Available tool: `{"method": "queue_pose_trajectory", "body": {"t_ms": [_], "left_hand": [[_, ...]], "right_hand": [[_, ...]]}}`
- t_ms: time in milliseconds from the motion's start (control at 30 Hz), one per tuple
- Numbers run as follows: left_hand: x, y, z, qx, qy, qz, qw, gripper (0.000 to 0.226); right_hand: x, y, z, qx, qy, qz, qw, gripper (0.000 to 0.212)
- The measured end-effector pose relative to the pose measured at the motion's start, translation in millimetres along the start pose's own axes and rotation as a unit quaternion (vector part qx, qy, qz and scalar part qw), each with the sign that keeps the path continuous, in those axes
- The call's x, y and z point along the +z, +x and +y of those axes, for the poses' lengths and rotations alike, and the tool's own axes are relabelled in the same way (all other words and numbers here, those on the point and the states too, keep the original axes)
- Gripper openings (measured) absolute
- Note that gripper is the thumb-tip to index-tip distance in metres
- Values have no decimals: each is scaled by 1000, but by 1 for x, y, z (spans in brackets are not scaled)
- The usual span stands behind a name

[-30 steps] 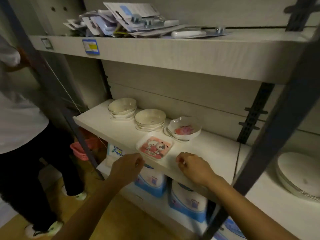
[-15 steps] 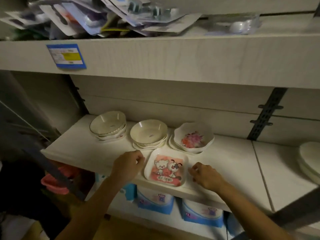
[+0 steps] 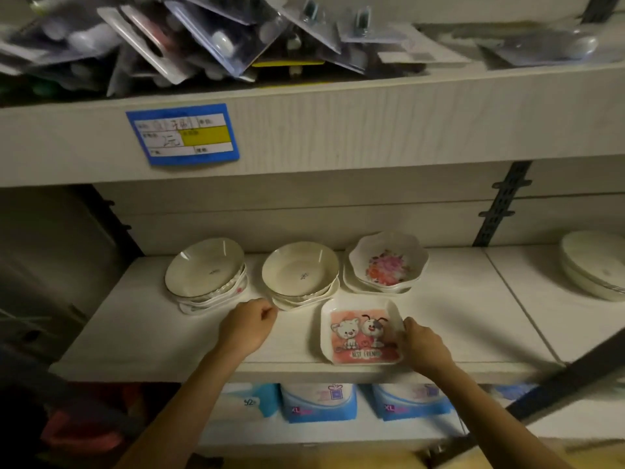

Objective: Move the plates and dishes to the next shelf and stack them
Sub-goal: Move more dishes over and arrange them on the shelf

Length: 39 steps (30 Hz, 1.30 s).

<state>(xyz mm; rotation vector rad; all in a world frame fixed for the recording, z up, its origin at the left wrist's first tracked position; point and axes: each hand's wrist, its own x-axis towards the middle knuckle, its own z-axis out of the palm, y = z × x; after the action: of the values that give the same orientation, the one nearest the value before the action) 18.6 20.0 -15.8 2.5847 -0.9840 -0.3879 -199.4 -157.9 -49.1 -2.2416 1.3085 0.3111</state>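
Observation:
On the white shelf [image 3: 152, 333] stand two stacks of cream dishes, one at the left [image 3: 204, 265] and one in the middle [image 3: 299, 269]. A flower-print bowl [image 3: 387, 262] sits on a plate to their right. In front lies a square plate with a cartoon cat and dog [image 3: 358, 330]. My right hand [image 3: 422, 346] grips its right rim, fingers lying over the edge. My left hand [image 3: 248, 328] is curled into a fist on the shelf, just in front of the middle stack, with nothing in it. White plates [image 3: 592, 265] are stacked on the adjoining shelf at the right.
The shelf above is low and piled with blister packs [image 3: 216, 38], and a blue price label [image 3: 184, 133] sits on its front edge. Blue-and-white packages [image 3: 318, 401] stand below. A dark metal bar [image 3: 575, 377] crosses the lower right. A slotted upright [image 3: 500, 204] divides the two shelves.
The view has drawn closer to the shelf. My right hand has moved onto the square plate's right rim. My left hand has slid toward the middle stack.

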Motion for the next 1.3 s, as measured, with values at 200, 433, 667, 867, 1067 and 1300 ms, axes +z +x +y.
{"method": "queue_pose_trajectory", "body": {"t_ms": [200,433,667,867,1067,1300], "left_hand": [[2,37,-11,-65,-106,-6,992,51],[9,80,-6,-112,-73,-51,990,59],[7,86,-3,-143,-183,-56,971,29],[-11,72,2,-109,-283,-53,951,36],[-48,35,9,-53,-310,-90,945,25],[-52,-5,33,9,-313,-141,939,20]], "right_hand": [[-17,-25,4,-14,23,50,998,16],[-28,-47,14,-12,55,93,994,20],[-30,-58,23,-8,67,116,991,18],[-34,-60,26,1,97,121,988,18],[-41,-78,42,0,125,158,980,17],[-35,-121,66,40,184,196,962,18]]}}
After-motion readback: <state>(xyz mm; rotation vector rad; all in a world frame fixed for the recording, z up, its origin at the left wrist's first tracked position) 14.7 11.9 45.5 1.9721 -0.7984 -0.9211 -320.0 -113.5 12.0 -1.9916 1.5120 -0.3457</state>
